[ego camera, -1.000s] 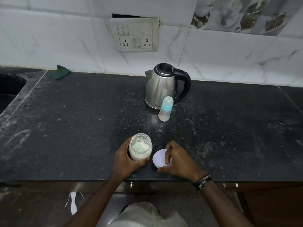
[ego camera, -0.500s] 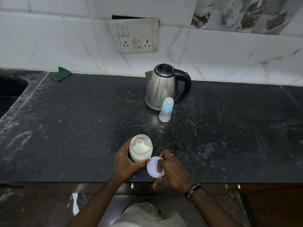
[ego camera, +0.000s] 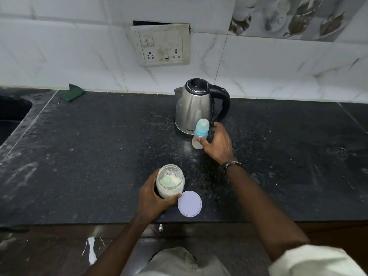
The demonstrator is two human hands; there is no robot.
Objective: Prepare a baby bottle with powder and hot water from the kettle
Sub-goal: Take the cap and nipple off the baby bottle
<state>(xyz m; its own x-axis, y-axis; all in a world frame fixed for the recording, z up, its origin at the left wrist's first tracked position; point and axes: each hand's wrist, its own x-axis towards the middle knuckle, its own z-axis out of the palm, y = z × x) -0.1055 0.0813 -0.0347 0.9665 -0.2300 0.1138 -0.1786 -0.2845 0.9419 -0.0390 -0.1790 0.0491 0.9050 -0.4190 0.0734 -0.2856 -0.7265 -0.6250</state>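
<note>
- Fingers and thumb of the right hand (ego camera: 218,144) are wrapped about the lower body of the baby bottle (ego camera: 199,136); the thumb presses its near side, and a dark band sits on the wrist.
- Bottle: small, cloudy clear plastic, blue collar and domed pale cap, leaning a little toward the hand.
- Just beyond the right hand, touching or nearly touching the bottle, stands the kettle (ego camera: 196,107), brushed steel with black lid and handle.
- Left hand (ego camera: 152,200), nearer the body, grips the powder jar (ego camera: 170,181) from its left side; the jar is open, clear, round, with white powder inside.
- Right beside that thumb lies the lid (ego camera: 189,203), flat, round, pale lilac.
- Everything rests on the countertop (ego camera: 99,152), black speckled stone dusted with white.
- Behind it, white marbled wall tiles carry a grimy socket panel (ego camera: 160,44); far left of the hands lies a green scrub pad (ego camera: 72,92).
</note>
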